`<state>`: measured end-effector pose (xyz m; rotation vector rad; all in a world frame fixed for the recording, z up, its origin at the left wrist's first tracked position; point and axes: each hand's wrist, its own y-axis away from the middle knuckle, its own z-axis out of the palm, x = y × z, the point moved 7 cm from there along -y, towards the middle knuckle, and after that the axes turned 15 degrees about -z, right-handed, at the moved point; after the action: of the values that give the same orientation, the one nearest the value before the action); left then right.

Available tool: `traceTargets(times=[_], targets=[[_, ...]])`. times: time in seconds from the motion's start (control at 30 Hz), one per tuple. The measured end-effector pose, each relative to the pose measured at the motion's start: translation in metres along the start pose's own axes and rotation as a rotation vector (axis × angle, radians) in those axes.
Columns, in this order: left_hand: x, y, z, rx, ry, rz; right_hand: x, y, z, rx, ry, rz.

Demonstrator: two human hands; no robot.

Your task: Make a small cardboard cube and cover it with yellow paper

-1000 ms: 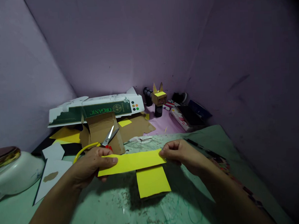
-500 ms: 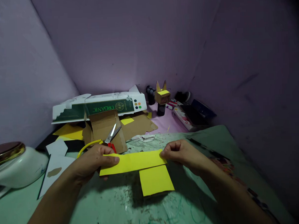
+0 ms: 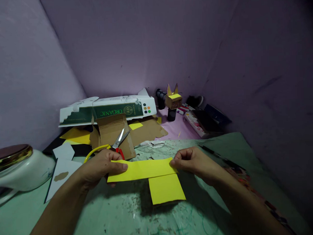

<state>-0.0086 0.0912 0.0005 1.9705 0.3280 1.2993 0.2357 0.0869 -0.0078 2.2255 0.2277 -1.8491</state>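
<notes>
Pinched at both ends, the yellow strip (image 3: pixel 145 168) spans between your left hand (image 3: pixel 101 167) and right hand (image 3: pixel 191 161), low over the green mat (image 3: pixel 118 214). A yellow square (image 3: pixel 166 188) touches its lower edge; whether they're joined isn't clear. Best hold both pinches level and the strip taut. Scissors (image 3: pixel 120 141) lie just behind your left hand.

The paper (image 3: pixel 145 168) is yellow: a long strip with a square flap below its right half. It is level, just above the tabletop (image 3: pixel 118 214), pinched at both ends.
</notes>
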Motion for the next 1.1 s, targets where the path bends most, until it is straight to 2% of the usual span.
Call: traceTargets(times=[0.3,0.37,0.47,0.53,0.57,0.63,0.7,0.8,0.97,1.1], targets=[[0.010,0.004,-0.006,0.213,-0.430,0.061,-0.002,0.000,0.002,0.012,-0.003,-0.015],[0.014,0.008,-0.008,0.274,-0.448,0.080,-0.001,0.001,0.002,0.014,0.008,-0.011],[0.025,0.020,-0.013,0.492,-0.371,0.184,-0.001,0.002,0.002,0.012,0.013,-0.013],[0.032,0.027,-0.008,0.596,-0.377,0.242,0.000,0.001,0.002,0.008,0.016,-0.016],[0.033,0.027,-0.002,0.598,-0.391,0.243,0.000,0.001,0.002,0.006,0.016,-0.017],[0.032,0.022,0.013,0.502,-0.365,0.214,0.001,0.001,0.002,0.005,0.017,-0.010],[0.029,0.014,0.028,0.345,-0.265,0.184,0.001,0.001,0.002,0.004,0.020,0.000],[0.024,0.006,0.042,0.164,-0.145,0.119,0.000,0.002,0.002,0.008,0.027,0.011],[0.015,0.000,0.051,0.003,-0.053,-0.022,-0.002,0.002,0.003,0.007,-0.003,0.011],[0.015,-0.004,0.054,-0.062,0.013,-0.002,0.000,0.002,0.002,0.006,-0.001,0.006]])
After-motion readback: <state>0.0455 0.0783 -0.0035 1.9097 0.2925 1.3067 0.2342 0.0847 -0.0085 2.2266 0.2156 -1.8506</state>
